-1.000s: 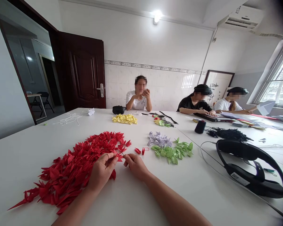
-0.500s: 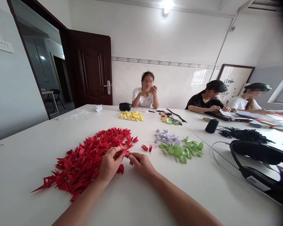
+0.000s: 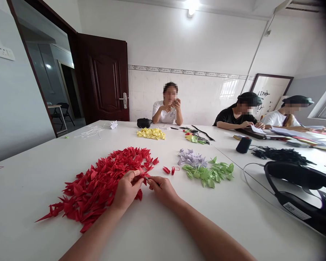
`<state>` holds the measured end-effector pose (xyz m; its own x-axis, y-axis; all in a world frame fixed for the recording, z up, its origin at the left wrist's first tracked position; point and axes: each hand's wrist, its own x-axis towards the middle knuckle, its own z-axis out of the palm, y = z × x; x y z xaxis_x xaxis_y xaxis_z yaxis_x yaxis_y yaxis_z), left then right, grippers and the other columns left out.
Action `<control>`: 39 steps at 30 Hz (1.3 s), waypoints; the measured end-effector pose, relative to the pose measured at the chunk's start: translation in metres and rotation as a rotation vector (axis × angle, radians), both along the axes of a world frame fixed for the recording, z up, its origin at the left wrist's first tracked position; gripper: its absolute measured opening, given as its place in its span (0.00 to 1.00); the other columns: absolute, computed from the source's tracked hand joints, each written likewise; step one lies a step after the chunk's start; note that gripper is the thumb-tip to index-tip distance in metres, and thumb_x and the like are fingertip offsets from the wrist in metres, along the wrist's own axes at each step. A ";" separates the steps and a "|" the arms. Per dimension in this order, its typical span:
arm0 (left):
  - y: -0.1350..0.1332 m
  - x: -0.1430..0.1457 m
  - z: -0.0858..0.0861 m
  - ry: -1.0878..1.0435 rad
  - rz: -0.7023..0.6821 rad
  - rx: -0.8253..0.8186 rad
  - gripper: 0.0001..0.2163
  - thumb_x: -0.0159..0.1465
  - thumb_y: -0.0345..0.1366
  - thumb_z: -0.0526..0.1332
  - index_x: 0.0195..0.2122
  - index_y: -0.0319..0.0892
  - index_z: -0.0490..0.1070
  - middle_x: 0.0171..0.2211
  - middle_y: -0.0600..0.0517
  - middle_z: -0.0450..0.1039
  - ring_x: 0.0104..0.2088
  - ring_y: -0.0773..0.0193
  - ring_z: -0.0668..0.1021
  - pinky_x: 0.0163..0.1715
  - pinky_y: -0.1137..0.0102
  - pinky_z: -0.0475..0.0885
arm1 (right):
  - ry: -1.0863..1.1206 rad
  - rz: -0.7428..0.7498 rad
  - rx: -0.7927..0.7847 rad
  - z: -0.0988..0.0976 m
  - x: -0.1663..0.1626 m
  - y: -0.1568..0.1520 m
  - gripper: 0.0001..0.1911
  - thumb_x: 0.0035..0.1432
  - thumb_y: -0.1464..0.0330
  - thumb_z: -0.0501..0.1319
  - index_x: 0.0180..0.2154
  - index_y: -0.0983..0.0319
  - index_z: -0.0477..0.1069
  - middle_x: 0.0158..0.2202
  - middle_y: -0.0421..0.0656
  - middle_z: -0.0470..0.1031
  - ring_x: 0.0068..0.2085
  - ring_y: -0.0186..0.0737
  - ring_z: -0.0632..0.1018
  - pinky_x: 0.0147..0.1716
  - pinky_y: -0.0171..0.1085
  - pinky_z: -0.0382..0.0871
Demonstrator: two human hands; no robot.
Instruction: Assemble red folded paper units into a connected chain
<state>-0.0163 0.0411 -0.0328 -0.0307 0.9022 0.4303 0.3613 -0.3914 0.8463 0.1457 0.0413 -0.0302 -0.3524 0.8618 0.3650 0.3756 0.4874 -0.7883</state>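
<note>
My left hand point(image 3: 128, 188) is closed round a small red folded-paper crane point(image 3: 143, 174), pinched between thumb and fingers. Just to its right, my right hand point(image 3: 164, 190) grips a thin tool point(image 3: 147, 178) with a metallic tip and what looks like a dark body; its exact kind is hard to make out. The tip meets the crane. A big heap of red paper cranes point(image 3: 95, 185) spreads under and left of my left hand. Two loose narrow red pieces point(image 3: 166, 170) lie beyond my right hand.
Light purple point(image 3: 192, 158) and green folded papers point(image 3: 209, 173) lie to the right, yellow ones point(image 3: 151, 133) farther back. A black headset point(image 3: 296, 195), thread spool point(image 3: 243, 144) and black cords point(image 3: 282, 155) occupy the right side. Three people sit across the white table point(image 3: 179, 232).
Both hands stay almost in place. The tool between my right fingers shows a little more now at the crane. At the far right, a person's hand with paper has come into view.
</note>
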 end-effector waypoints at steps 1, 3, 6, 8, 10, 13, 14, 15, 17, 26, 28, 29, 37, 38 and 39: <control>0.000 0.000 0.000 -0.001 0.007 -0.002 0.14 0.54 0.38 0.59 0.41 0.40 0.70 0.40 0.47 0.75 0.39 0.61 0.77 0.43 0.66 0.71 | -0.001 -0.002 0.000 -0.001 0.000 0.000 0.16 0.58 0.63 0.48 0.27 0.63 0.69 0.24 0.39 0.69 0.26 0.31 0.68 0.27 0.29 0.60; 0.000 0.000 0.000 0.000 0.016 0.001 0.14 0.54 0.38 0.59 0.41 0.40 0.70 0.40 0.47 0.75 0.39 0.61 0.77 0.43 0.66 0.71 | -0.006 -0.007 -0.001 -0.002 0.000 0.001 0.16 0.58 0.63 0.49 0.28 0.63 0.70 0.24 0.39 0.69 0.26 0.31 0.68 0.27 0.29 0.60; 0.001 0.000 0.000 0.011 0.018 0.007 0.14 0.54 0.38 0.59 0.41 0.40 0.70 0.40 0.47 0.75 0.39 0.61 0.77 0.42 0.66 0.72 | -0.010 -0.012 0.001 -0.003 0.000 0.002 0.15 0.58 0.63 0.49 0.28 0.63 0.70 0.23 0.39 0.69 0.26 0.31 0.68 0.27 0.29 0.60; 0.001 0.000 0.000 0.024 0.020 0.010 0.14 0.54 0.38 0.59 0.42 0.40 0.70 0.40 0.47 0.75 0.39 0.61 0.77 0.42 0.66 0.72 | -0.010 -0.012 0.003 -0.003 0.000 0.002 0.15 0.58 0.64 0.49 0.27 0.62 0.70 0.23 0.39 0.69 0.25 0.31 0.68 0.27 0.29 0.60; 0.000 0.000 0.001 0.036 0.029 0.018 0.14 0.54 0.38 0.58 0.41 0.40 0.70 0.40 0.47 0.75 0.39 0.61 0.77 0.41 0.66 0.72 | 0.000 -0.013 0.004 -0.003 0.000 0.002 0.15 0.58 0.63 0.49 0.27 0.62 0.69 0.22 0.38 0.68 0.25 0.31 0.68 0.27 0.29 0.60; -0.002 0.001 0.005 0.054 0.045 0.035 0.14 0.55 0.39 0.58 0.41 0.40 0.71 0.40 0.47 0.75 0.40 0.60 0.77 0.41 0.66 0.72 | 0.026 -0.020 0.015 -0.002 0.000 0.002 0.16 0.58 0.62 0.48 0.26 0.62 0.69 0.22 0.38 0.68 0.25 0.31 0.68 0.27 0.29 0.60; -0.003 0.001 0.006 0.058 0.051 0.041 0.14 0.55 0.40 0.57 0.41 0.40 0.71 0.40 0.46 0.75 0.40 0.60 0.77 0.42 0.66 0.72 | 0.035 -0.028 0.024 -0.001 0.000 0.002 0.17 0.59 0.62 0.48 0.26 0.62 0.69 0.22 0.38 0.67 0.25 0.31 0.68 0.27 0.29 0.59; -0.004 0.001 0.008 0.061 0.058 0.041 0.15 0.55 0.40 0.57 0.41 0.39 0.71 0.40 0.46 0.75 0.41 0.60 0.77 0.42 0.66 0.72 | 0.045 -0.039 0.035 0.000 0.000 0.002 0.17 0.59 0.61 0.48 0.26 0.62 0.69 0.22 0.38 0.67 0.25 0.31 0.67 0.26 0.29 0.59; -0.006 0.002 0.009 0.059 0.067 0.029 0.15 0.55 0.41 0.57 0.40 0.39 0.71 0.39 0.46 0.75 0.40 0.59 0.77 0.42 0.66 0.72 | 0.073 -0.072 0.053 0.002 0.001 0.001 0.18 0.59 0.61 0.48 0.25 0.62 0.68 0.22 0.38 0.67 0.25 0.31 0.66 0.26 0.29 0.59; -0.009 0.004 0.010 -0.092 -0.018 -0.099 0.14 0.54 0.44 0.59 0.37 0.40 0.71 0.34 0.48 0.77 0.35 0.60 0.78 0.38 0.66 0.73 | 0.250 -0.103 -0.037 0.003 -0.001 0.003 0.19 0.57 0.56 0.50 0.29 0.64 0.70 0.22 0.39 0.66 0.26 0.33 0.67 0.26 0.31 0.61; -0.009 0.005 0.013 -0.157 -0.051 -0.125 0.15 0.53 0.45 0.59 0.36 0.39 0.70 0.32 0.49 0.76 0.33 0.60 0.78 0.37 0.66 0.73 | 0.313 -0.036 -0.066 0.000 -0.002 0.003 0.20 0.55 0.55 0.53 0.36 0.64 0.70 0.24 0.40 0.66 0.27 0.33 0.67 0.27 0.32 0.61; -0.010 0.005 0.015 -0.182 -0.064 -0.140 0.15 0.53 0.45 0.59 0.36 0.39 0.70 0.32 0.49 0.76 0.33 0.61 0.78 0.36 0.66 0.73 | 0.334 0.013 -0.083 -0.001 -0.002 0.003 0.21 0.53 0.55 0.55 0.41 0.64 0.69 0.24 0.39 0.66 0.27 0.33 0.67 0.27 0.32 0.61; -0.019 0.011 0.017 -0.126 -0.151 -0.119 0.17 0.56 0.40 0.57 0.45 0.41 0.63 0.30 0.52 0.73 0.32 0.64 0.77 0.35 0.68 0.72 | 0.364 0.122 -0.153 -0.002 -0.004 0.002 0.22 0.47 0.58 0.62 0.42 0.64 0.70 0.25 0.39 0.66 0.26 0.31 0.65 0.26 0.32 0.60; -0.020 0.013 0.016 -0.105 -0.167 -0.115 0.18 0.56 0.39 0.56 0.47 0.41 0.61 0.29 0.53 0.73 0.31 0.64 0.76 0.35 0.68 0.72 | 0.378 0.133 -0.162 -0.002 -0.005 0.002 0.19 0.48 0.58 0.62 0.39 0.64 0.71 0.26 0.39 0.68 0.27 0.32 0.66 0.26 0.33 0.60; -0.021 0.014 0.016 -0.082 -0.176 -0.110 0.19 0.57 0.39 0.55 0.49 0.41 0.60 0.29 0.53 0.73 0.31 0.65 0.76 0.35 0.68 0.72 | 0.389 0.134 -0.172 -0.001 -0.005 0.002 0.17 0.48 0.58 0.61 0.36 0.64 0.71 0.25 0.40 0.69 0.26 0.32 0.67 0.26 0.32 0.60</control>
